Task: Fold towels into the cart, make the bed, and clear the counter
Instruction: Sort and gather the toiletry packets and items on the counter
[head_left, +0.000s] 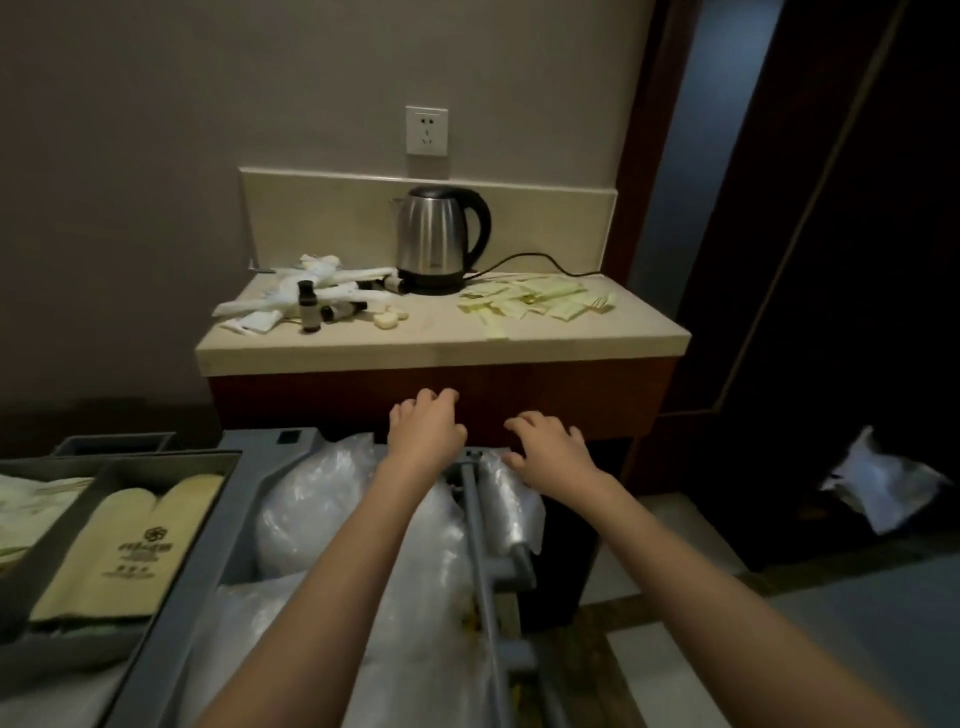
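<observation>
Beige stone tops the desk (441, 340), which stands against the wall straight ahead and carries the clutter to be cleared. On its left part lies a heap of white wrapped packets (311, 296) with small dark bottles (308, 306) among them — one bottle upright at the front, others lying on their sides. Just beside the heap are a few small pale round pieces (389, 318). A steel kettle (436, 239) with a black handle sits at the back middle on its base, its black cord (540, 262) running off to the right. Right of the kettle, pale yellow sachets (540, 304) are scattered flat over the stone. A white socket (426, 131) is on the wall above.

Below the desk's front edge both hands hover over the grey cart (218, 493). The left hand (426, 431) has its fingers loosely curled and holds nothing. The right hand (548, 441) is spread with fingers relaxed, also holding nothing — its thumb is close to the clear plastic bag (322, 499) that fills the cart's bin. In the cart's tray on the left lie folded beige slippers (140, 540) with a dark logo. On the floor far right is a crumpled white bag (878, 483)
</observation>
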